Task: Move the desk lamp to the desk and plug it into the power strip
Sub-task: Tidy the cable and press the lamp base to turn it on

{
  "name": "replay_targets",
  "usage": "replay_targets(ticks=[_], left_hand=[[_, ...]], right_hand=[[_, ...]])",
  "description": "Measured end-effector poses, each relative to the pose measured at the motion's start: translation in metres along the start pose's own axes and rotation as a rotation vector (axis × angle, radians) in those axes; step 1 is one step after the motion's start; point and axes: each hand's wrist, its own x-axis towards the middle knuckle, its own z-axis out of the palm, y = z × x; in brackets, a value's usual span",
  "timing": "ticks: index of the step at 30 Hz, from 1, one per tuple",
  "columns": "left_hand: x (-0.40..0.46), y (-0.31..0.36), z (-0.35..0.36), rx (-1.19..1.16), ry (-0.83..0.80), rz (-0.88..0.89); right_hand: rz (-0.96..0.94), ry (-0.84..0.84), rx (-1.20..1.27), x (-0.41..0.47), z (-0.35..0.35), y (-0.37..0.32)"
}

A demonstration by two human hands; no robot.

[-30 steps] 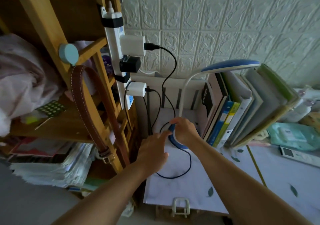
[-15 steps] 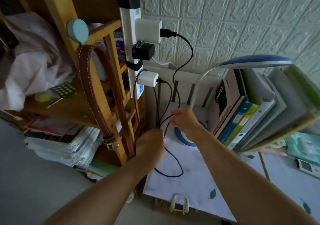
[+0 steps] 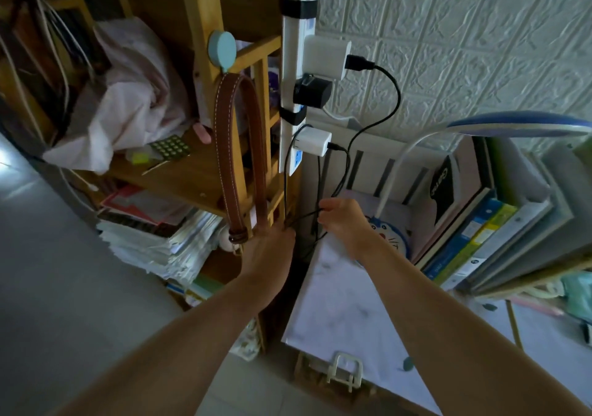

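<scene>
Our hands [image 3: 304,229] have left the lamp base [image 3: 392,239], now pinching its black cord [image 3: 304,218] below the power strip [image 3: 293,95]. Plugging in comes next

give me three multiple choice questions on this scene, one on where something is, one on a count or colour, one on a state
1. Where does the lamp base stand?
A. on the desk beside the books
B. on the wooden shelf
C. on the floor

2. How many adapters are plugged into the power strip?
A. one
B. three
C. five

3. What are the hands doing?
A. resting flat on the desk
B. both lifting the lamp
C. both holding a black cable

Answers:
1. A, the round blue-rimmed base sits on the pale desk top next to the leaning books.
2. B, two white adapters and one black one sit on the strip.
3. C, the left hand and right hand each pinch the cable in their fingers, below the strip.
</scene>
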Motion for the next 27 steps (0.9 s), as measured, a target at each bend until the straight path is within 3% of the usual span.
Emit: replay_targets(ticks=[6, 10, 15, 22, 25, 27], left_hand=[[-0.011, 0.013, 0.052, -0.111, -0.278, -0.111], [-0.007, 0.015, 0.068, -0.164, -0.372, -0.082], [0.007, 0.015, 0.066, -0.231, -0.358, -0.052], [0.029, 0.032, 0.059, -0.196, -0.343, -0.028], [0.035, 0.033, 0.059, -0.205, -0.413, -0.031], [0.038, 0.032, 0.058, -0.191, -0.429, -0.038]], right_hand=[[0.042, -0.134, -0.088, 0.000, 0.013, 0.045], [0.066, -0.128, -0.112, 0.003, 0.018, 0.065], [0.051, -0.102, -0.091, 0.006, 0.008, 0.065], [0.076, -0.268, -0.212, 0.010, 0.013, 0.054], [0.081, -0.178, -0.199, 0.014, 0.008, 0.051], [0.029, -0.009, -0.181, 0.016, 0.001, 0.046]])
